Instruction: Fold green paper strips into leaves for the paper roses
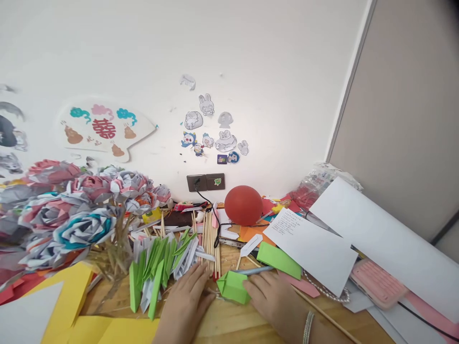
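A piece of folded green paper (232, 286) lies on the wooden table between my hands, with a pointed fold at its left end. My right hand (270, 298) is on its right edge, fingers pressing it; the thumb is mostly hidden. Just beyond these fingers lies a grey-blue stick-like thing (253, 271). My left hand (188, 298) rests on the table left of the paper, fingers stretched forward and apart from it. Close to its fingertips are wooden sticks (211, 239) and a pile of folded green and white paper strips (158, 265).
Folded paper flowers (86, 229) crowd the left, above yellow paper (118, 329). A red balloon (244, 205) sits near the wall socket (206, 182), where a black cable is plugged in. White sheets (310, 246), a pink keypad-like device (378, 282) and a long stick (326, 315) lie at right.
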`<state>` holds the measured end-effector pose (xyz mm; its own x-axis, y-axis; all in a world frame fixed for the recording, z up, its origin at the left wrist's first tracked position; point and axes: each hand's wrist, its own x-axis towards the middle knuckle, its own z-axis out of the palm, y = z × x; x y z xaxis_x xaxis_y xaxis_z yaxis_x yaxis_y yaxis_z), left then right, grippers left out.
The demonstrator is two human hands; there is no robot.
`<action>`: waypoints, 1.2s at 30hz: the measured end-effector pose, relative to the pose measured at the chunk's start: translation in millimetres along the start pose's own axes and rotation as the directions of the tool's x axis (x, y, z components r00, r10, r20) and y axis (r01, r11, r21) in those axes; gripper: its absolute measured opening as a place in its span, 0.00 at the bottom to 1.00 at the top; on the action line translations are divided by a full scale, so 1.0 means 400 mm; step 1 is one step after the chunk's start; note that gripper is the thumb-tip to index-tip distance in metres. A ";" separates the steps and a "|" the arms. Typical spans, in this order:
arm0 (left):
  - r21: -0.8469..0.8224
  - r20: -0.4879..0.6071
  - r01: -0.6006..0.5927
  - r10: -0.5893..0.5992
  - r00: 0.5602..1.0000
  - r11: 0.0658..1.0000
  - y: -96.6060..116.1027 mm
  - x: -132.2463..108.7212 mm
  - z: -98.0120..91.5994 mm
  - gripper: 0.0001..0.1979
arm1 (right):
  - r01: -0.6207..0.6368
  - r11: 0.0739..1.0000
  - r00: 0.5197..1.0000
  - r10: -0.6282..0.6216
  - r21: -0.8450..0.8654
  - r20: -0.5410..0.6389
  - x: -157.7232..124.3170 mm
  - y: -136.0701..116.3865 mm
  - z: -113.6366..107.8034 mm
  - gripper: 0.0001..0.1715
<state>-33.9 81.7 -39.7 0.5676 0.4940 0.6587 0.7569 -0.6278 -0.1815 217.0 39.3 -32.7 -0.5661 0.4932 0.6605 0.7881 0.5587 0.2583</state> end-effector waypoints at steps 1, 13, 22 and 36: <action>0.012 -0.002 0.018 -0.018 1.000 1.000 -0.009 0.002 0.002 0.18 | 0.021 1.000 1.000 -0.021 -0.016 0.001 -0.001 -0.002 0.005 0.10; -0.064 0.010 -0.119 0.120 0.993 0.991 0.051 0.034 -0.038 0.12 | -0.053 0.998 0.996 0.055 -0.027 0.077 0.006 -0.030 0.040 0.08; -0.262 0.099 0.015 0.011 0.995 0.965 0.072 0.085 -0.046 0.13 | -0.384 0.894 0.914 0.333 0.231 0.233 0.028 -0.019 0.007 0.22; -0.316 0.313 0.021 0.083 0.946 0.948 0.159 -0.010 -0.140 0.08 | -0.040 0.965 0.986 -0.003 0.257 0.166 -0.040 -0.049 -0.090 0.12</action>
<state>-5.9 6.1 -13.0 0.7014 0.6035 0.3793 0.6275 -0.7752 0.0730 219.5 -3.5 -23.1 -0.6010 0.5950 0.5335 0.7213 0.6914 0.0415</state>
